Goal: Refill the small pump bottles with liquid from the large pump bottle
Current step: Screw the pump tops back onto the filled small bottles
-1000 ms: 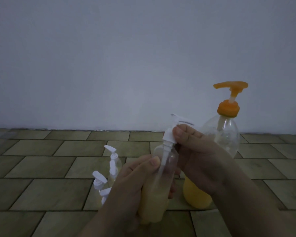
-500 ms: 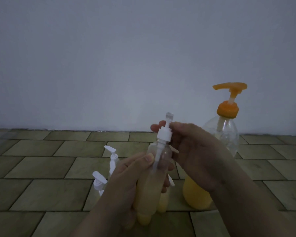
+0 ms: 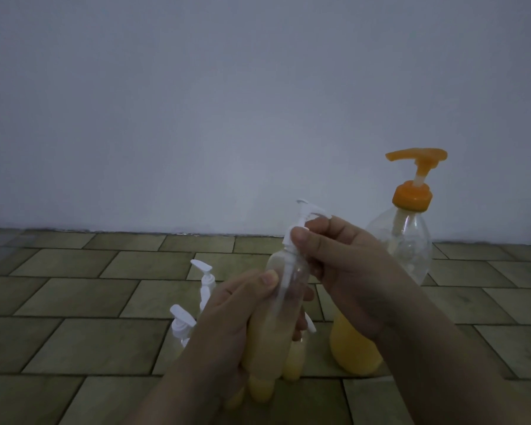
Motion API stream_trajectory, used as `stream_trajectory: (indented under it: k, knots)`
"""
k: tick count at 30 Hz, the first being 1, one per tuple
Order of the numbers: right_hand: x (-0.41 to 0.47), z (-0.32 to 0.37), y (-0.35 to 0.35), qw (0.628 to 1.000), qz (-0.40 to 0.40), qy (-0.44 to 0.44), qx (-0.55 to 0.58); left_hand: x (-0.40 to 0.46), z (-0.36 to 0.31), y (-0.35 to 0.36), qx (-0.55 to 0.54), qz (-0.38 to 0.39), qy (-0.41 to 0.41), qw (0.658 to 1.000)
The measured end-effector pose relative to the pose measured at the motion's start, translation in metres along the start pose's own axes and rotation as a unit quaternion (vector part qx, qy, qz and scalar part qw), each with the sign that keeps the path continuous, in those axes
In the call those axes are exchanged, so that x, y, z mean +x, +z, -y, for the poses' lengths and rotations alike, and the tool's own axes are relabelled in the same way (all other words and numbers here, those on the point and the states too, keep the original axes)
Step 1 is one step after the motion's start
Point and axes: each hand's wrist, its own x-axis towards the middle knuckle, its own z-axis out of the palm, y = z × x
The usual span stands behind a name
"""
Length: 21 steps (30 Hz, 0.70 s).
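Observation:
My left hand (image 3: 227, 326) grips a small clear bottle (image 3: 273, 342), mostly full of yellow liquid, held tilted above the floor. My right hand (image 3: 344, 271) pinches its white pump cap (image 3: 299, 231) at the bottle's neck, with the dip tube inside the bottle. Behind my right hand stands the large clear bottle (image 3: 411, 246) with an orange pump (image 3: 414, 179); yellow liquid fills only its bottom. Small bottles with white pumps (image 3: 206, 280) (image 3: 181, 323) stand on the floor left of my hands, and another yellow-filled one (image 3: 293, 363) stands behind the held bottle.
Olive-coloured floor tiles (image 3: 74, 302) run back to a plain pale wall (image 3: 196, 118). The light is dim.
The white pump head has turned on the small bottle: its spout pointed away half a second ago and now points left again. The held bottle has stayed at about the same height.

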Motion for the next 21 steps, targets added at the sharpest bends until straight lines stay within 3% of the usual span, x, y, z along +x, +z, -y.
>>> stream_trajectory:
  k: [5, 13, 21]
  knots:
    - [-0.002, 0.008, 0.003, 0.999, 0.035, 0.015, 0.007, 0.003, 0.001, -0.003, -0.018, -0.005, -0.010, 1.000]
    - [-0.002, 0.010, 0.005, 1.000, 0.015, 0.006, 0.017, 0.002, 0.002, -0.003, 0.000, 0.001, -0.005, 1.000]
    - [-0.003, 0.020, -0.003, 0.995, 0.028, 0.001, -0.092, 0.001, 0.001, 0.000, -0.010, 0.014, -0.012, 1.000]
